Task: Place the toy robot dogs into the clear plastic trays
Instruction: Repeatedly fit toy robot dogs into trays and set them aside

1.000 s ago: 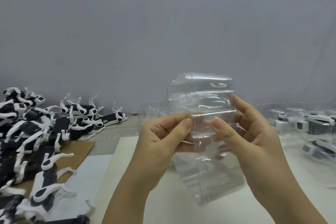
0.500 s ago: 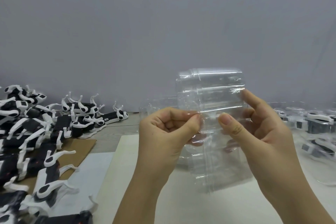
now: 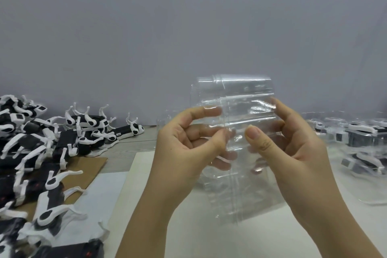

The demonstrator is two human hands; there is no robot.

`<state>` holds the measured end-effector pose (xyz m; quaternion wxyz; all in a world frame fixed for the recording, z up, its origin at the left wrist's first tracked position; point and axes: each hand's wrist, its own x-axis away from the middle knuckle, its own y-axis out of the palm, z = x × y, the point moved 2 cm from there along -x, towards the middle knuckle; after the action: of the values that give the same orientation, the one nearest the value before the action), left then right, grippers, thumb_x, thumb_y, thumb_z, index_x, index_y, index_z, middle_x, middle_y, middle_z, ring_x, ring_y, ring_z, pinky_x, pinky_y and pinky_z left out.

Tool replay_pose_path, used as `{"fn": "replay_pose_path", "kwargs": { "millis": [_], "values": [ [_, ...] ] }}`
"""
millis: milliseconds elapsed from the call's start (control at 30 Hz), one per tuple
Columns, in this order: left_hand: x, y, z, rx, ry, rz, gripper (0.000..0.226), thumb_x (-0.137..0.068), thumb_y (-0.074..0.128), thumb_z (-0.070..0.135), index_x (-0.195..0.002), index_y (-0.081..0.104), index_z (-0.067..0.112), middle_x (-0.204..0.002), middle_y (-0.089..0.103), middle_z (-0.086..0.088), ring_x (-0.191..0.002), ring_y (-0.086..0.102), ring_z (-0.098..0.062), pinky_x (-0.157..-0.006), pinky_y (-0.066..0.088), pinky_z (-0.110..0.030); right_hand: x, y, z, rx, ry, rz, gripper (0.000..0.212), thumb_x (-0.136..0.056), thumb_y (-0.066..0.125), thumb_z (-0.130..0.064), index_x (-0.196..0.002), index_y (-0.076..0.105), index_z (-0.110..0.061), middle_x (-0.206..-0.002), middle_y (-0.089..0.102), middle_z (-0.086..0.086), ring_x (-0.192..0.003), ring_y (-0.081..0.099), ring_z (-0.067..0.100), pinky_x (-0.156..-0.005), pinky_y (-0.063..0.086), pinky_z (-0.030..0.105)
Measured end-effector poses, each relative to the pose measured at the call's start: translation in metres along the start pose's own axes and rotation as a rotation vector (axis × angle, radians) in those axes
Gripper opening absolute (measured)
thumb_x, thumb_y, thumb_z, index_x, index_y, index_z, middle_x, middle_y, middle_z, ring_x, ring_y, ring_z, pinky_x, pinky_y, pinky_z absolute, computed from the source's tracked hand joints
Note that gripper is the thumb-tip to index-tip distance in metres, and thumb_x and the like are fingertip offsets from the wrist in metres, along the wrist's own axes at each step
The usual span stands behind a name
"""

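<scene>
I hold a clear plastic tray point(image 3: 240, 98) upright in front of me, above the table. My left hand point(image 3: 188, 153) pinches its left edge between thumb and fingers. On the right side my right hand point(image 3: 293, 153) grips it, thumb in front and fingers behind. The tray holds nothing. Several black-and-white toy robot dogs point(image 3: 41, 153) lie piled on the left of the table, apart from both hands.
Filled clear trays with robot dogs point(image 3: 360, 138) stand at the right. A brown cardboard sheet point(image 3: 88, 172) lies under the pile, and a white sheet point(image 3: 134, 195) covers the table in front of me. A grey wall point(image 3: 188, 27) closes the back.
The tray has stayed raised in both hands. My left fingers have shifted along its left edge, with the index finger now stretched out over the plastic.
</scene>
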<state>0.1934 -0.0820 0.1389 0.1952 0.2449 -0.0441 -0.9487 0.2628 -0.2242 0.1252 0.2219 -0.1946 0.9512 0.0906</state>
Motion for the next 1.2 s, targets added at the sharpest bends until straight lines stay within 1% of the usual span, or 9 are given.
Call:
{"fn": "replay_pose_path", "kwargs": {
  "millis": [267, 500, 700, 800, 933, 1000, 1033, 1100, 1200],
  "values": [
    [0.000, -0.001, 0.003, 0.049, 0.056, -0.039, 0.025, -0.061, 0.088, 0.018, -0.084, 0.079, 0.022, -0.076, 0.075, -0.008, -0.061, 0.073, -0.023, -0.051, 0.055, -0.025, 0.003, 0.002, -0.003, -0.013, -0.012, 0.021, 0.061, -0.057, 0.079, -0.059, -0.114, 0.058, -0.059, -0.099, 0.063, -0.005, -0.089, 0.067, 0.017, -0.053, 0.054, 0.023],
    [-0.003, -0.005, 0.000, 0.061, 0.087, 0.056, 0.015, -0.066, 0.076, 0.015, -0.080, 0.078, 0.018, -0.075, 0.075, -0.009, -0.060, 0.072, -0.025, -0.050, 0.055, -0.023, -0.007, -0.013, -0.018, -0.018, -0.128, 0.057, 0.061, -0.061, 0.076, -0.043, -0.120, 0.063, -0.035, -0.080, 0.066, -0.008, -0.071, 0.064, 0.014, -0.049, 0.052, 0.021],
    [-0.009, -0.027, 0.006, 0.185, 0.190, 0.232, 0.014, -0.079, 0.061, 0.013, -0.090, 0.069, 0.014, -0.078, 0.075, 0.000, -0.061, 0.069, -0.011, -0.061, 0.057, -0.022, -0.001, -0.052, -0.043, -0.006, -0.230, 0.159, 0.044, -0.077, 0.076, -0.035, -0.118, 0.060, -0.040, -0.081, 0.064, -0.013, -0.059, 0.062, 0.005, -0.044, 0.049, 0.018],
    [-0.017, -0.055, 0.001, 0.487, 0.106, 0.358, 0.026, -0.093, 0.050, 0.007, -0.085, 0.073, 0.016, -0.078, 0.075, 0.006, -0.068, 0.070, -0.006, -0.064, 0.058, -0.021, 0.025, -0.077, -0.044, 0.386, -0.298, 0.109, 0.051, -0.077, 0.074, -0.046, -0.123, 0.054, -0.053, -0.091, 0.062, -0.011, -0.064, 0.061, 0.007, -0.047, 0.047, 0.014],
    [-0.026, -0.066, -0.020, 0.893, -0.061, 0.441, 0.030, -0.085, 0.053, 0.005, -0.069, 0.076, 0.015, -0.079, 0.074, 0.002, -0.073, 0.071, -0.008, -0.078, 0.060, -0.034, 0.072, -0.067, 0.001, 1.172, -0.546, -0.338, 0.037, -0.094, 0.043, -0.047, -0.125, 0.062, -0.039, -0.082, 0.060, -0.016, -0.062, 0.056, 0.001, -0.046, 0.045, 0.013],
    [-0.028, -0.059, -0.033, 1.145, -0.106, 0.415, 0.019, -0.079, 0.053, 0.004, -0.078, 0.071, 0.008, -0.080, 0.073, -0.003, -0.073, 0.070, -0.013, -0.061, 0.062, -0.038, 0.078, -0.051, 0.023, 1.494, -0.491, -0.660, 0.038, -0.096, 0.038, -0.048, -0.127, 0.060, -0.047, -0.095, 0.062, -0.016, -0.081, 0.063, 0.004, -0.063, 0.048, 0.012],
    [-0.030, -0.054, -0.040, 1.255, -0.128, 0.402, 0.020, -0.084, 0.051, 0.003, -0.077, 0.069, 0.006, -0.077, 0.073, -0.005, -0.070, 0.070, -0.015, -0.054, 0.060, -0.037, 0.078, -0.045, 0.029, 1.435, -0.301, -0.770, 0.036, -0.097, 0.041, -0.052, -0.131, 0.050, -0.058, -0.110, 0.058, -0.024, -0.103, 0.059, -0.002, -0.081, 0.044, 0.012],
    [-0.034, -0.045, -0.055, 1.365, -0.180, 0.412, 0.036, -0.097, 0.043, 0.006, -0.071, 0.067, 0.005, -0.068, 0.070, -0.006, -0.058, 0.069, -0.017, -0.049, 0.059, -0.036, 0.066, -0.037, 0.026, 0.924, 0.226, -0.585, 0.048, -0.082, 0.061, -0.063, -0.123, 0.039, -0.073, -0.124, 0.047, -0.038, -0.121, 0.042, -0.016, -0.100, 0.032, 0.010],
    [-0.040, -0.024, -0.077, 1.218, -0.270, 0.479, 0.033, -0.101, 0.038, 0.009, -0.077, 0.060, 0.012, -0.058, 0.066, -0.002, -0.050, 0.064, -0.013, -0.050, 0.057, -0.028, 0.022, -0.026, 0.028, 0.418, 0.088, -0.077, 0.092, -0.059, 0.081, -0.063, -0.128, 0.023, -0.076, -0.144, 0.031, -0.029, -0.126, 0.041, -0.005, -0.103, 0.041, 0.031]
  ]
}}
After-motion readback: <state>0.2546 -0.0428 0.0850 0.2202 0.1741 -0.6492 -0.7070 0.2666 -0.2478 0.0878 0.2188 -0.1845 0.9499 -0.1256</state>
